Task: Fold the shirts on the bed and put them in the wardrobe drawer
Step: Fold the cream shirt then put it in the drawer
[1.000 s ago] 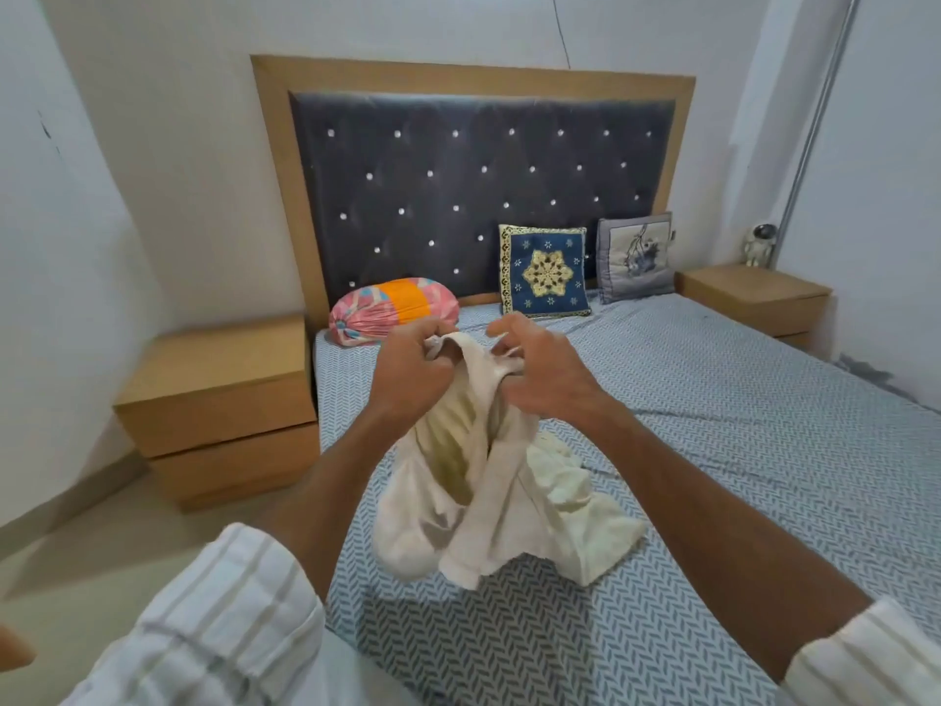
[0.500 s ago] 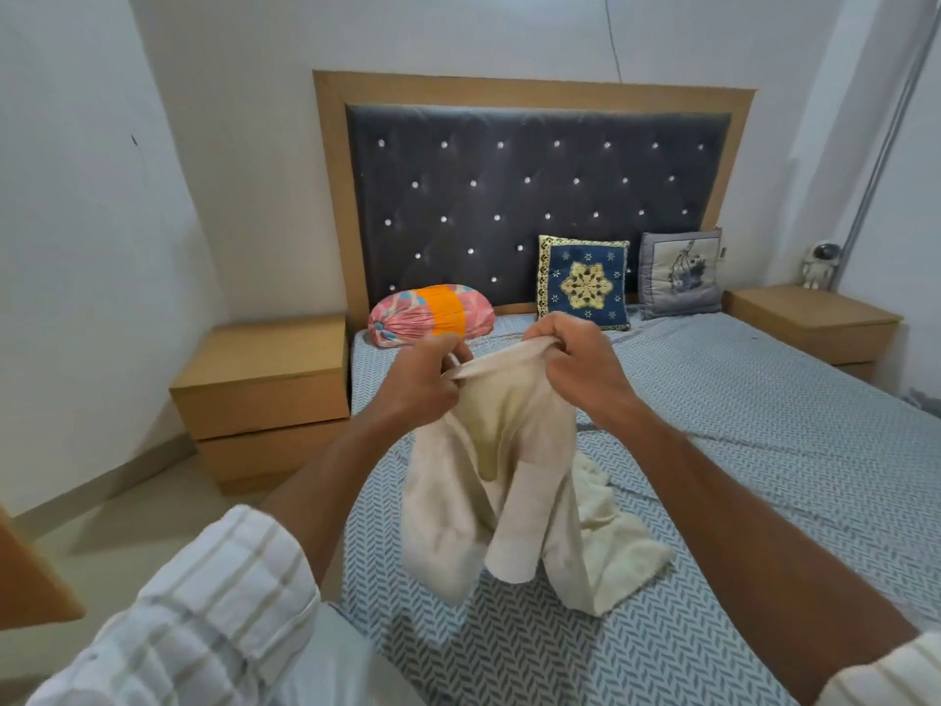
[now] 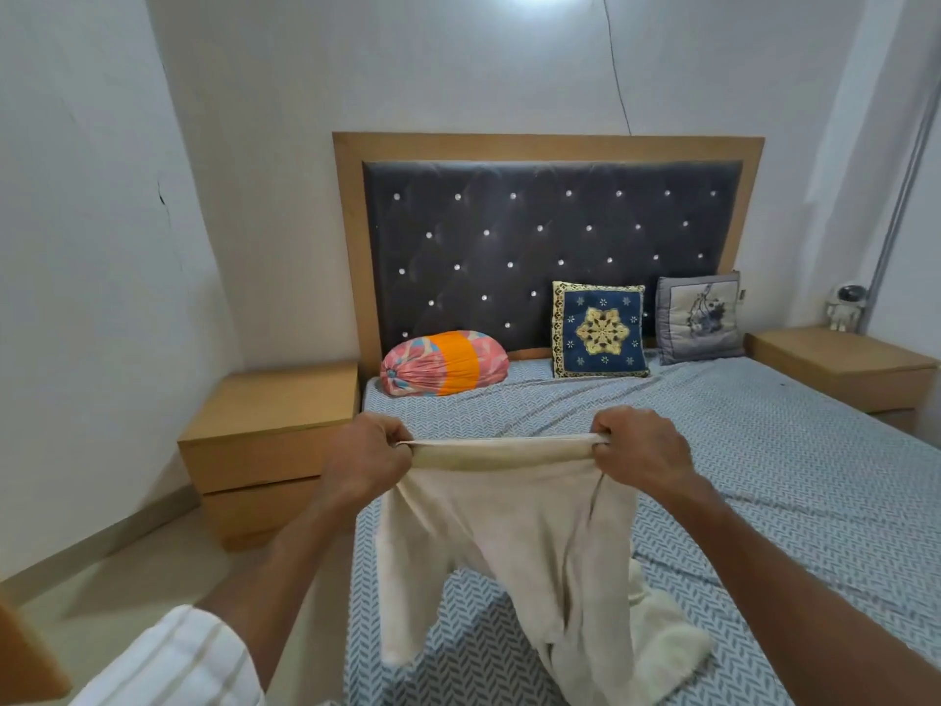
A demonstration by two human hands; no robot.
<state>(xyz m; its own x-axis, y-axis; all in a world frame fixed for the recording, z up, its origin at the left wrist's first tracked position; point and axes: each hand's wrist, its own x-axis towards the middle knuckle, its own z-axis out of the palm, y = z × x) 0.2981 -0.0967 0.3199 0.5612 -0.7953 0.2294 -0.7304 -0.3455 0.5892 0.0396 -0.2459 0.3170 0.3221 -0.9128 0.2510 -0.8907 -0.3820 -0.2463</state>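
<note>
Both arms reach forward mid-frame, left hand (image 3: 367,463) and right hand (image 3: 639,448) fisted apart, each gripping the shirt's (image 3: 501,532) top edge.

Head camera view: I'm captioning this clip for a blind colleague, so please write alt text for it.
A person's left hand and right hand grip the top edge of a cream shirt, stretching it taut above a blue patterned bed, its lower end trailing on the sheet. Behind are a dark tufted headboard, three cushions and wooden nightstands on both sides.
</note>
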